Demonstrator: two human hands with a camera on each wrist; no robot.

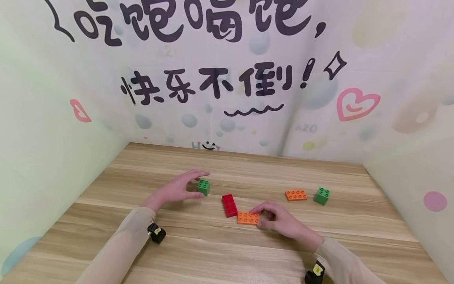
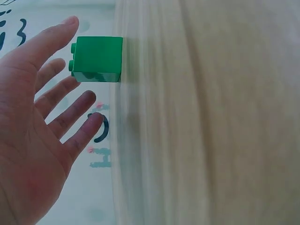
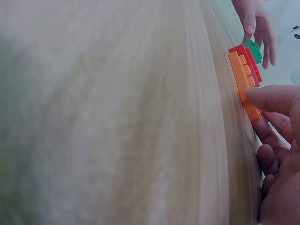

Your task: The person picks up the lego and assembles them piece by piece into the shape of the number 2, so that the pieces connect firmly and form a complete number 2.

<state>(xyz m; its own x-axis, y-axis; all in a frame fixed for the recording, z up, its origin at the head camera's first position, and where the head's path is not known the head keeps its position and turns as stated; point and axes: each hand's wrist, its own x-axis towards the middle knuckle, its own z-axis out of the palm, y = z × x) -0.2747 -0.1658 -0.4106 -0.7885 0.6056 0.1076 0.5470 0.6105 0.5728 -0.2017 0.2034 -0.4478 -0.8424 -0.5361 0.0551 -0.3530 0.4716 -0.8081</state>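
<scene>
At the middle left of the table, my left hand is spread around a green building block. In the left wrist view the fingers of that hand stand apart, with a gap showing between thumb and block. My right hand pinches the right end of an orange building block, which lies flat, studs up. In the right wrist view its thumb is on the near side of the orange block, the other fingers behind. A red building block lies at an angle by the orange one's left end.
Farther right lie a second orange block and a second green block. The wood-grain table meets a printed cloth wall at the back, with pale walls on both sides. Each wrist wears a small black camera.
</scene>
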